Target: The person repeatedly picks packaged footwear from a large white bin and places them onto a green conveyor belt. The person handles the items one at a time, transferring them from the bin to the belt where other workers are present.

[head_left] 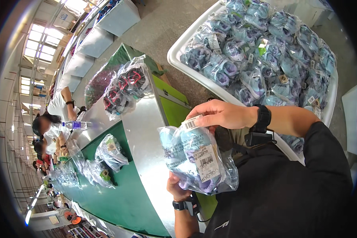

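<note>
A clear plastic bag of light blue and purple shoes (181, 152) is held up in front of my body. White barcode labels show on its face. My left hand (178, 188) grips the bag's lower left side, with some of its fingers hidden behind it. At the bag's top edge, my right hand (215, 114) pinches a small white barcode label (191, 123) between thumb and fingers. The label lies against the plastic; whether it is stuck down there I cannot tell.
A large white bin (178, 51) heaped with similar bagged shoes stands at the far right. To the left runs a green conveyor belt (135, 198) with bagged items (111, 152). Bagged black-and-red shoes (127, 85) rest on its metal edge. Co-workers stand farther along.
</note>
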### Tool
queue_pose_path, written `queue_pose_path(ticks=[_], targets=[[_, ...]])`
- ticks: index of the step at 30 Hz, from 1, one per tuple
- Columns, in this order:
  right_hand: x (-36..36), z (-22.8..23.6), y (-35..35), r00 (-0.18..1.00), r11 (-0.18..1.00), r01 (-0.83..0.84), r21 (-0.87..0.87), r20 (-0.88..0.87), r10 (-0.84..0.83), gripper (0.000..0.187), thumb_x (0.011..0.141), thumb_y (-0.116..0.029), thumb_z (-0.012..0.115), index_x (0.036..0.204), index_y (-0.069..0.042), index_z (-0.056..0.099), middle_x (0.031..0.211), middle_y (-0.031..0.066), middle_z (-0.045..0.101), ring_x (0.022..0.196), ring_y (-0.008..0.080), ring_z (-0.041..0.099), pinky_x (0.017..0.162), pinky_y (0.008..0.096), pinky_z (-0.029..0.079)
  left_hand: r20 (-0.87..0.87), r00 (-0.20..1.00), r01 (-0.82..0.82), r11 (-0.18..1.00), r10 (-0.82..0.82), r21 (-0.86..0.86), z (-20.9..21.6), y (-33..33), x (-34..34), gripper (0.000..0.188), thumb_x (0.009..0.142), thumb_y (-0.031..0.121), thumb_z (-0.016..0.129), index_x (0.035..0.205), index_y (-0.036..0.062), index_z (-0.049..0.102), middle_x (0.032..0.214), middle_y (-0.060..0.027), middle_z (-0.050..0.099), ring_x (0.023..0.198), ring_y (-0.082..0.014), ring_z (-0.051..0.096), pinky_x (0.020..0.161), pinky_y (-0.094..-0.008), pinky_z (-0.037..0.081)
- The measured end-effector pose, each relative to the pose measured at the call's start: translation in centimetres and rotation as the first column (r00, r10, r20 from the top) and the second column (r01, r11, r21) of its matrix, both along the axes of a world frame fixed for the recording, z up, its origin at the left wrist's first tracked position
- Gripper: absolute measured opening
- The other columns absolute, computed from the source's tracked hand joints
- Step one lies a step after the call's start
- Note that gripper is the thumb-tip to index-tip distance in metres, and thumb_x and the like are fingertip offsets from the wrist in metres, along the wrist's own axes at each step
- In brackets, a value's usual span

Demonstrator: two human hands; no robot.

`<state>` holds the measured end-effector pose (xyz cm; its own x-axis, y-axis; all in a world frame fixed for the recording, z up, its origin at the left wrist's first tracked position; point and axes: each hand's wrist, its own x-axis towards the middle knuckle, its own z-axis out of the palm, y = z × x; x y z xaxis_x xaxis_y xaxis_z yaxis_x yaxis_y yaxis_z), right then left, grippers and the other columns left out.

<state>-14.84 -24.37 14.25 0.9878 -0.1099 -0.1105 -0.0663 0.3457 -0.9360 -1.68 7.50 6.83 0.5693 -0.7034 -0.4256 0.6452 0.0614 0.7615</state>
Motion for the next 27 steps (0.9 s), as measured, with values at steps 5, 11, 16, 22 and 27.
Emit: queue_pose_path(ticks=[5,11,16,22,27], targets=[[0.0,0.1,-0.1,0.999,1.000,-0.031,-0.003,0.013,0.031,0.041,0.106,-0.025,0.058,0.139,0.000,0.058,0.118,0.0052,0.067,0.100,0.0099,0.062,0.082,0.0276,0.055,-0.123,0.983,-0.137,0.990,0.136,-0.007,1.2,-1.2,-1.0,0.034,0.080,0.020,0.054,0.108,0.0014,0.057,0.107,-0.0121,0.066,0.100,-0.0284,0.066,0.092,-0.0413,0.053],[0.0,0.4,0.0,0.999,0.999,-0.030,-0.035,0.016,0.030,0.040,0.106,-0.024,0.057,0.138,-0.001,0.059,0.116,0.0047,0.067,0.098,0.0093,0.062,0.080,0.0279,0.056,-0.112,0.993,-0.049,0.996,0.039,-0.081,1.2,-1.1,-0.6,0.063,0.079,0.024,0.059,0.134,-0.0028,0.045,0.126,-0.0189,0.060,0.114,-0.0339,0.062,0.101,-0.0455,0.051],[0.0,0.6,0.1,0.999,0.999,-0.032,-0.024,0.001,0.032,0.040,0.107,-0.027,0.054,0.137,-0.001,0.061,0.118,0.0040,0.069,0.102,0.0109,0.064,0.080,0.0297,0.058,-0.100,0.994,-0.041,0.998,0.036,-0.049,0.7,-0.5,-0.4,0.086,0.078,0.027,0.062,0.153,-0.0058,0.033,0.143,-0.0238,0.054,0.126,-0.0380,0.058,0.107,-0.0481,0.049],[0.3,0.5,0.3,0.999,1.000,-0.029,0.005,-0.021,0.029,0.040,0.110,-0.025,0.049,0.139,0.000,0.060,0.118,0.0059,0.068,0.101,0.0121,0.063,0.081,0.0295,0.056,-0.119,0.991,-0.065,0.997,0.061,-0.037,0.7,-0.4,-0.6,0.086,0.078,0.026,0.062,0.152,-0.0056,0.033,0.143,-0.0234,0.054,0.127,-0.0377,0.058,0.108,-0.0485,0.049],[0.0,-0.5,0.0,1.000,1.000,-0.005,-0.022,0.004,0.005,0.040,0.109,-0.025,0.051,0.138,-0.001,0.061,0.118,0.0055,0.069,0.101,0.0108,0.063,0.084,0.0302,0.056,-0.150,0.989,-0.033,0.992,0.015,-0.119,-0.4,0.3,-0.1,0.080,0.079,0.027,0.064,0.148,-0.0038,0.039,0.130,-0.0199,0.061,0.117,-0.0334,0.063,0.102,-0.0458,0.052]])
